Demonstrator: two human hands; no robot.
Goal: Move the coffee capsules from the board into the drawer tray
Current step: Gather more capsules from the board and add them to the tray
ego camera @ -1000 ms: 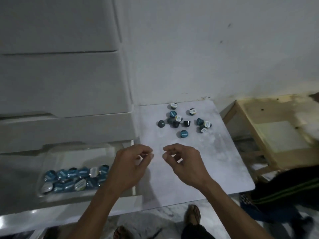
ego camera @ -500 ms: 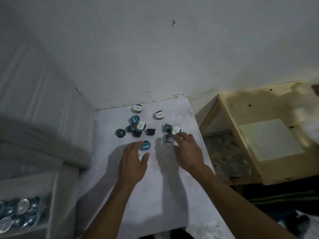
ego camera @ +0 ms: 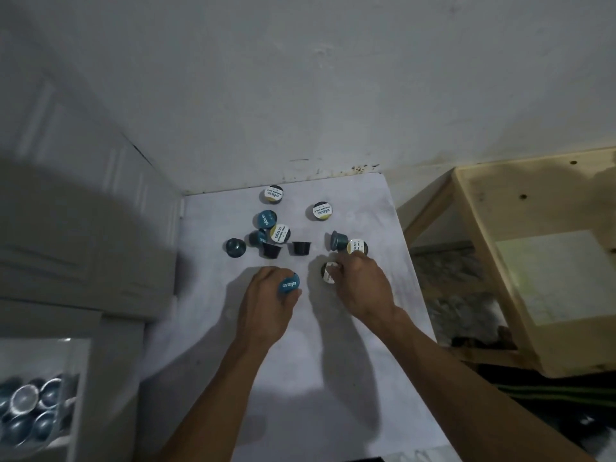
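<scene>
Small round teal-lidded plastic coffee capsule (ego camera: 288, 284) now pinched by left hand (ego camera: 266, 303); right hand (ego camera: 361, 284) has closed on a white-lidded capsule (ego camera: 328, 272) beside it, both ready for carrying.

Teal capsule (ego camera: 288, 284) with white lettering; a white-and-yellow-lidded capsule (ego camera: 328, 272); two black capsules (ego camera: 302, 248) upturned. The board (ego camera: 300, 378) was pale mottled grey, the wall (ego camera: 333, 78) white, the crate (ego camera: 540, 261) light wood.
</scene>
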